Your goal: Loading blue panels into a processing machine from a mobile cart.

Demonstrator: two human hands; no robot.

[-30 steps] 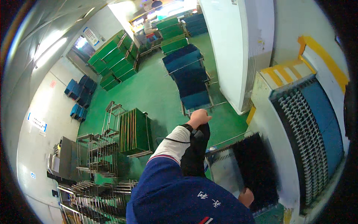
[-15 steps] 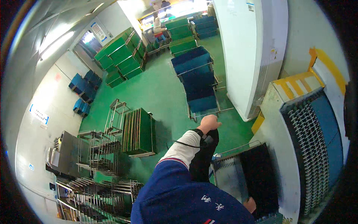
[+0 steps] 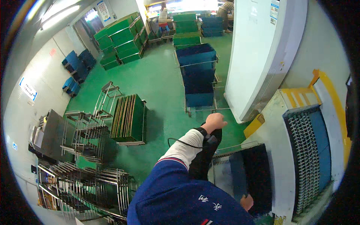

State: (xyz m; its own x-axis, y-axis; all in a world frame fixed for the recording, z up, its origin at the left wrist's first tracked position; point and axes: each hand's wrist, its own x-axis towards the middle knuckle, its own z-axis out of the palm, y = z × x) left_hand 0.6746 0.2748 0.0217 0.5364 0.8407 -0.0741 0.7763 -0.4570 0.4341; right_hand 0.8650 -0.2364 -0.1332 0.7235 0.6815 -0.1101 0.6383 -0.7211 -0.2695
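A navy jacket with white characters and red-and-white trim is worn with a white sleeve, thin black cord and, we think, a dark wristwatch.

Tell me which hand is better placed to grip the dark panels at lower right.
Probably the right hand: it is right by the dark panels, while the left hand is farther forward, by the black trouser leg.

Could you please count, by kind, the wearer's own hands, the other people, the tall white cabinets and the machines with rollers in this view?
Wearer's hands (left hand, right hand): 2
Other people, partly visible: 2
Tall white cabinet: 1
Roller machine: 1
Total: 6
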